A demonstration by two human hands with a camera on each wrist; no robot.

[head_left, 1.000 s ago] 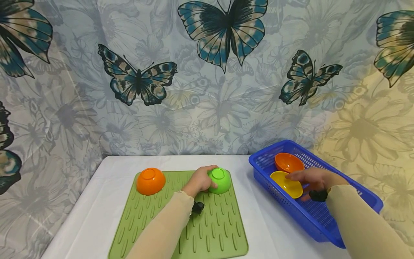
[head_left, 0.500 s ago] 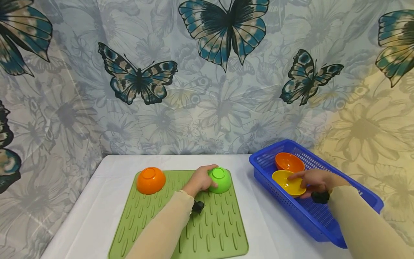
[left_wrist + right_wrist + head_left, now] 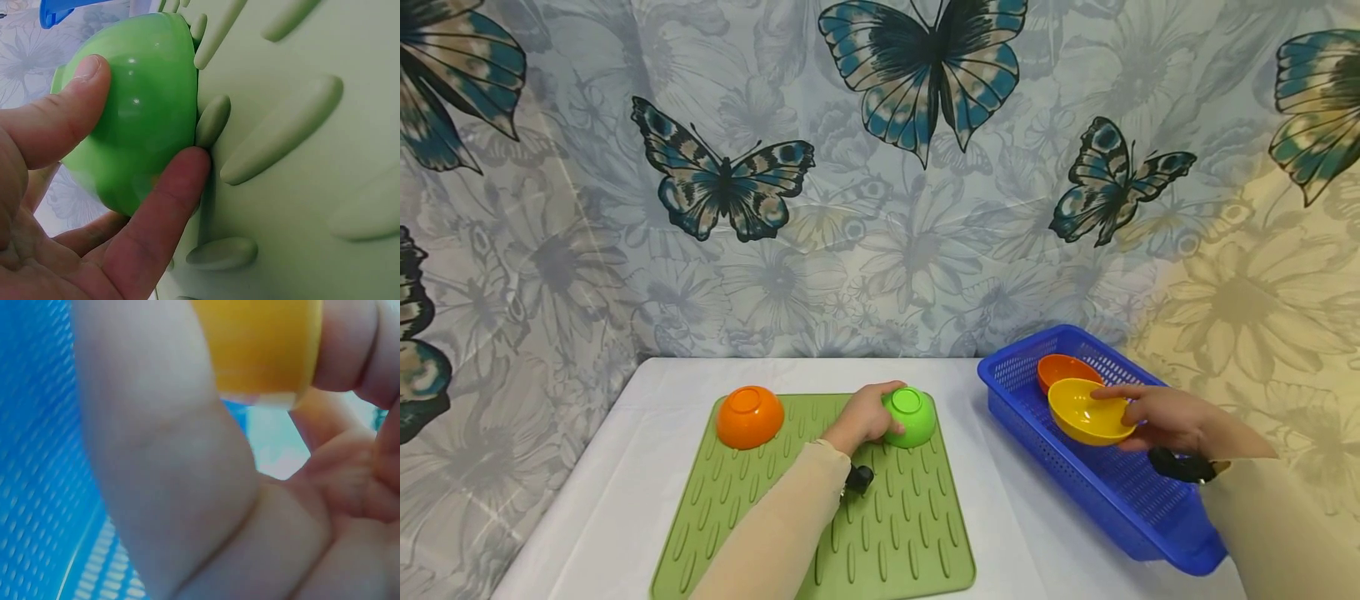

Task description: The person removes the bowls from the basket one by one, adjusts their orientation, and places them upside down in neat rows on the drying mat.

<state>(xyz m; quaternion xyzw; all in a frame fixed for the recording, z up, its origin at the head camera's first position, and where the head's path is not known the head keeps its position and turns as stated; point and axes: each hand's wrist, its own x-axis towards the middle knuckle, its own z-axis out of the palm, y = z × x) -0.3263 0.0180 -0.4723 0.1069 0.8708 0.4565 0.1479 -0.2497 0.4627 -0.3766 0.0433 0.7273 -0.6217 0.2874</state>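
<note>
An upside-down green bowl (image 3: 910, 417) sits at the far right corner of the green ribbed mat (image 3: 850, 533). My left hand (image 3: 867, 414) holds its near side; in the left wrist view the thumb (image 3: 78, 106) lies on the bowl's wall and a fingertip reaches its rim at the mat. With my right hand (image 3: 1172, 418) I pinch a yellow bowl (image 3: 1086, 417) by its rim, raised and tilted over the blue basket (image 3: 1060, 475). Fingers hide part of the yellow bowl (image 3: 262, 350) in the right wrist view.
An upside-down orange bowl (image 3: 750, 417) rests on the mat's far left corner. Inside the basket, behind the yellow bowl, lies a darker orange bowl (image 3: 1060, 368). The white-covered table (image 3: 595, 467) ends at a butterfly-patterned cloth backdrop (image 3: 895, 250).
The yellow bowl has come up from the basket's bottom and shifted slightly right in my right hand, now overlapping the orange bowl behind. My left hand and the green bowl have stayed put.
</note>
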